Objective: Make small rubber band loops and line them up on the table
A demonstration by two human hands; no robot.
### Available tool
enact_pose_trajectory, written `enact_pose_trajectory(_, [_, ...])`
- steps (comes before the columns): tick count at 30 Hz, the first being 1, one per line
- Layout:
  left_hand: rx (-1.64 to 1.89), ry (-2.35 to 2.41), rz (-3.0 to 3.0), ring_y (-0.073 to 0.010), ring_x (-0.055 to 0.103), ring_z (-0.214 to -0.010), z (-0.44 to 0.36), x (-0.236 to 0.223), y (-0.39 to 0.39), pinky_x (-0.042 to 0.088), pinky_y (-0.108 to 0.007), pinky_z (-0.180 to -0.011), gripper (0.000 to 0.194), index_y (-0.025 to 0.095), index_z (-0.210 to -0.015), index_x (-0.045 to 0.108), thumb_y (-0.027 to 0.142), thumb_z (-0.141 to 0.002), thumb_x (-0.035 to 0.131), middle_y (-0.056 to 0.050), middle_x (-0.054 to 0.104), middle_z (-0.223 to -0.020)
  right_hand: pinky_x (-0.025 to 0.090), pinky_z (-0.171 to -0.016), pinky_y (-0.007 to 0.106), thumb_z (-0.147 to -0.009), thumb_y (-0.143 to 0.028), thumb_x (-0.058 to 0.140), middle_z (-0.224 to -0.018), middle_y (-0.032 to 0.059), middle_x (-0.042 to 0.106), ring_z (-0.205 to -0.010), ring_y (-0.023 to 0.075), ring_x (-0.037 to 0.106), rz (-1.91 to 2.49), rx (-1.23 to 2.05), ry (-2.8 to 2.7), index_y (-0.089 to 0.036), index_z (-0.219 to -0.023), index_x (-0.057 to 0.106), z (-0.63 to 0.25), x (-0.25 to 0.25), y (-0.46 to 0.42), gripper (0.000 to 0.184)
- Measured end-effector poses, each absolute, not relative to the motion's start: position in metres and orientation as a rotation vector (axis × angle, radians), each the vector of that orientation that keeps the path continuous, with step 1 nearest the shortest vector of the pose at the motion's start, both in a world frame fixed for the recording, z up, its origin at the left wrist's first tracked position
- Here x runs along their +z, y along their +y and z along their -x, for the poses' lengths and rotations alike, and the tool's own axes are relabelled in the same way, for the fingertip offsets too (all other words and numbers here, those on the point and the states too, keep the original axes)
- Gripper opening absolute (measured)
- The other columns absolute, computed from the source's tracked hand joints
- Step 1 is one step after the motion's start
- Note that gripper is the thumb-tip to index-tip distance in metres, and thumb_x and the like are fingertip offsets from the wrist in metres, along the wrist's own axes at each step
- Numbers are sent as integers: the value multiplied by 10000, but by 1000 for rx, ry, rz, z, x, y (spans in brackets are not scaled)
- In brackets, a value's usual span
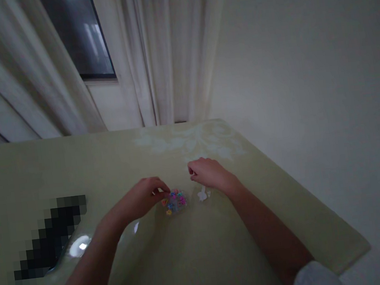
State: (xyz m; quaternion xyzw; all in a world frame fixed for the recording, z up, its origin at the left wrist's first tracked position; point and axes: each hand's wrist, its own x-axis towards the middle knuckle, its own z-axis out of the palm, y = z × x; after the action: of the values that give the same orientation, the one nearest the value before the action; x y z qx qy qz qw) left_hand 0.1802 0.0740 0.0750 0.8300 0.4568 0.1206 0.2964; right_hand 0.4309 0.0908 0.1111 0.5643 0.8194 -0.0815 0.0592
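Observation:
A small clear container with several tiny colourful pieces in pink, blue, yellow and orange sits on the table. My left hand is at its left side, thumb and forefinger pinched together at its edge. To the right, my right hand is held with fingers curled and tips close together; whatever is between them is too small to make out. Just below that hand, a small white flat piece with an irregular outline lies on the table, apart from the container, with tiny white bits beside it.
The pale green table has a white floral pattern near its far edge. A dark, pixelated long object lies at the left. Beyond the table hang curtains beside a dark window, and a plain wall borders the right side.

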Motion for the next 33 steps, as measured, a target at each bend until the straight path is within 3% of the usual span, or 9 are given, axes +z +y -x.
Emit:
enact_pose_trajectory(4, [299, 1272, -2218, -257, 732, -901, -192, 67, 71, 532, -340, -787, 280, 204, -1085, 759, 386, -923, 621, -104, 772, -1019, 515, -822, 350, -906, -223, 708, -1201, 187, 751, -1084, 315, 726, -1747, -240, 2345, -173, -1173, 757, -437, 104, 99, 277])
enact_pose_trajectory(8, [278, 1268, -2222, -266, 719, -914, -200, 65, 67, 540, -357, -809, 319, 174, -1051, 734, 414, -964, 543, -128, 753, -1022, 522, -758, 324, -754, -442, 880, -1153, 157, 772, -1027, 318, 739, -1676, -349, 2287, -184, -1133, 771, -438, 100, 103, 471])
enact_pose_trajectory(11, [254, 1211, -2248, -287, 699, -1061, -203, 65, 63, 540, -359, -907, 423, 195, -1167, 704, 444, -826, 730, -114, 738, -1148, 520, -761, 311, -660, -510, 930, -1215, 138, 758, -1059, 312, 725, -1621, -405, 2293, -199, -1191, 740, -437, 97, 103, 644])
enact_pose_trajectory(13, [241, 1189, -2268, -302, 680, -1137, -204, 64, 60, 531, -364, -953, 562, 209, -1254, 663, 336, -723, 798, -107, 724, -1222, 513, -764, 298, -665, -433, 939, -1224, 125, 755, -1059, 295, 722, -1597, -422, 2297, -210, -1201, 728, -436, 95, 103, 618])
enact_pose_trajectory(17, [221, 1152, -2300, -279, 687, -1160, -206, 63, 59, 523, -349, -986, 552, 225, -1294, 642, 192, -745, 693, -93, 731, -1258, 497, -774, 287, -736, -255, 876, -1187, 108, 763, -1056, 270, 719, -1569, -425, 2333, -215, -1176, 729, -434, 94, 102, 465])
enact_pose_trajectory(20, [190, 1154, -2313, -283, 693, -1172, -206, 65, 61, 524, -347, -1000, 576, 209, -1324, 653, 194, -750, 692, -111, 731, -1291, 497, -782, 296, -765, -308, 854, -1200, 107, 754, -1065, 271, 710, -1561, -431, 2377, -217, -1198, 718, -434, 95, 96, 463])
enact_pose_trajectory(23, [156, 1186, -2327, -301, 701, -1151, -206, 66, 64, 530, -362, -996, 574, 219, -1299, 700, 200, -726, 731, -115, 746, -1247, 508, -780, 319, -674, -385, 924, -1190, 130, 743, -1042, 299, 705, -1575, -428, 2399, -198, -1206, 713, -434, 93, 86, 602])
enact_pose_trajectory(27, [137, 1228, -2348, -319, 712, -1120, -205, 66, 66, 529, -392, -994, 624, 249, -1322, 717, 213, -702, 772, -125, 743, -1241, 524, -834, 361, -721, -344, 878, -1209, 165, 705, -1062, 316, 685, -1599, -406, 2459, -170, -1244, 698, -440, 90, 66, 579])
enact_pose_trajectory(33, [175, 1206, -2373, -347, 713, -1117, -222, 64, 59, 523, -403, -963, 470, 255, -1166, 766, 287, -700, 816, -121, 774, -1172, 512, -1006, 431, -762, -339, 789, -1283, 154, 600, -1189, 310, 606, -1794, -482, 2707, -174, -1314, 640, -479, 74, 34, 595])
